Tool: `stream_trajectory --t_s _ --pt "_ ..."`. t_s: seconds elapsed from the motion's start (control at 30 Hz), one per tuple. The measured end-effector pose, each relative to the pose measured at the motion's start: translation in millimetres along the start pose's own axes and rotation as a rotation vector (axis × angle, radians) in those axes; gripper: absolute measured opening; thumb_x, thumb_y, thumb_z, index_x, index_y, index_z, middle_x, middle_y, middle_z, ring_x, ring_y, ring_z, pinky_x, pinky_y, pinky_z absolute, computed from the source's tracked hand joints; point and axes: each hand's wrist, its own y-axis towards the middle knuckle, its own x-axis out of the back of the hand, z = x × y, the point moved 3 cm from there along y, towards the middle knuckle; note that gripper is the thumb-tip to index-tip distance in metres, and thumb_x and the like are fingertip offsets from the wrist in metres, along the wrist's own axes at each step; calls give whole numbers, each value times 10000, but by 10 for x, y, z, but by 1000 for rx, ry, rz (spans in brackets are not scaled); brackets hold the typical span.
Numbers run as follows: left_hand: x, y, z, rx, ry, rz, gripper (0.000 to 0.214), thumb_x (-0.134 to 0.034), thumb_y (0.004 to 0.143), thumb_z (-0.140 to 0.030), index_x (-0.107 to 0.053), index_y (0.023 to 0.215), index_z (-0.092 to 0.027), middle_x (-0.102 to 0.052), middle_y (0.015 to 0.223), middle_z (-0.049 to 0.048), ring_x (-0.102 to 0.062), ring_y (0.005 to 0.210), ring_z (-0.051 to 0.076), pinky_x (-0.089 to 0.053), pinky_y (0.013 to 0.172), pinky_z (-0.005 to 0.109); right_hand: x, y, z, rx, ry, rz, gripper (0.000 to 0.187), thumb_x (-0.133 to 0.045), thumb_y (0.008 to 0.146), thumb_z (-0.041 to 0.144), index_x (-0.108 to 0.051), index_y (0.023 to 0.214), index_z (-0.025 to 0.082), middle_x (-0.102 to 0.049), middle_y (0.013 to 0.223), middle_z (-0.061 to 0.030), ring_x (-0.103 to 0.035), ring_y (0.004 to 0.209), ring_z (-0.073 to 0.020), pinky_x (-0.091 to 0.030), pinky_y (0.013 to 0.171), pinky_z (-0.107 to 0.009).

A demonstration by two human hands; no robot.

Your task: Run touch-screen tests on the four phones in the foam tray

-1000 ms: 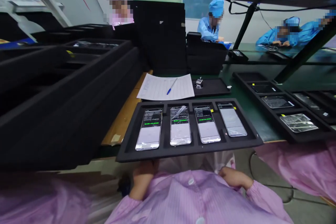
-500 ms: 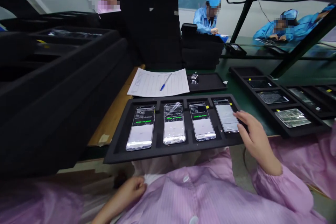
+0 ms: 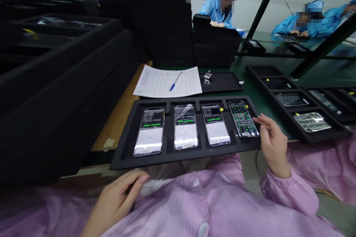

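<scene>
A black foam tray lies in front of me with several phones in a row of compartments. The rightmost phone shows a dark screen with a grid of green-lettered boxes. My right hand is just right of it, fingers stretched out and holding nothing; whether a fingertip touches the tray edge I cannot tell. The leftmost phone, the film-covered phone and the phone beside it show a black upper part with green text over white. My left hand rests, fingers loosely extended, below the tray's left part.
Behind the tray lie a printed sheet with a blue pen and a flat black tray bearing a small metal device. Stacked black trays rise on the left. Another phone tray lies right. Co-workers sit beyond.
The rightmost phone's screen has turned from a pale page to a dark grid with green lettering. My right hand has drawn slightly right, off that phone; my left hand has risen toward the tray, its fingers uncurling.
</scene>
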Motion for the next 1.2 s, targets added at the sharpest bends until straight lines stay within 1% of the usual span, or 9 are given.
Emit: stream_trajectory --t_s 0.1,0.2,0.37,0.53,0.63,0.8,0.87,1.03,1.2 --pt "246 100 -274 -215 63 -345 192 -525 937 -269 -702 863 -269 -743 795 -24 -696 726 150 -519 696 235 -167 -106 228 101 38 110 249 -445 977 219 -666 1091 210 -726 1105 -87 -610 1227 -261 -429 1096 -552" --pt "270 285 -525 -365 118 -505 179 -522 919 -164 -672 844 -227 -714 739 -8 -679 709 146 -520 718 250 -350 -217 524 232 32 264 277 -447 961 179 -651 1144 217 -697 1187 -85 -588 1258 -250 -400 1132 -546" --pt "171 494 -634 -515 206 -472 150 -552 891 -159 -688 912 -219 -735 814 23 -695 800 198 -535 805 321 -334 -242 650 276 -98 216 294 -448 948 166 -630 1177 200 -708 1160 -82 -589 1257 -253 -343 1161 -551" --pt "195 444 -351 -333 137 -463 203 -479 908 -249 -674 941 -291 -728 881 50 -678 890 282 -505 847 471 43 -286 230 76 -352 -66 259 -415 975 224 -663 1043 198 -730 1051 -82 -630 1190 -277 -305 1155 -587" --pt "193 417 -237 -245 107 -505 221 -432 925 -279 -651 933 -310 -709 877 58 -662 909 297 -479 878 518 127 -361 55 39 -390 -28 283 -387 978 240 -666 1008 203 -729 1057 -79 -629 1187 -288 -290 1150 -607" --pt "149 485 -278 -389 153 -449 226 -496 883 -162 -655 989 -283 -731 891 37 -687 906 253 -525 846 440 89 -372 144 24 -373 -2 285 -390 974 237 -671 1014 210 -727 1056 -73 -636 1163 -292 -275 1151 -628" --pt "146 509 -331 -434 157 -474 237 -508 871 -111 -663 983 -251 -737 885 39 -694 909 237 -536 858 408 39 -334 291 82 -279 -6 281 -401 967 208 -671 1045 217 -730 1041 -63 -640 1164 -277 -303 1154 -597" --pt "112 538 -478 -475 216 -498 202 -516 876 -88 -678 944 -188 -752 883 56 -706 934 228 -550 886 379 -333 -240 694 290 -130 308 265 -427 958 176 -639 1113 204 -725 1071 -67 -600 1240 -274 -296 1174 -559" --pt "138 526 -525 -462 232 -510 201 -514 884 -100 -699 916 -172 -762 925 72 -702 1002 238 -548 928 381 -761 -181 1138 454 -38 438 236 -426 954 157 -605 1108 163 -724 1091 -100 -581 1268 -273 -285 1182 -573"
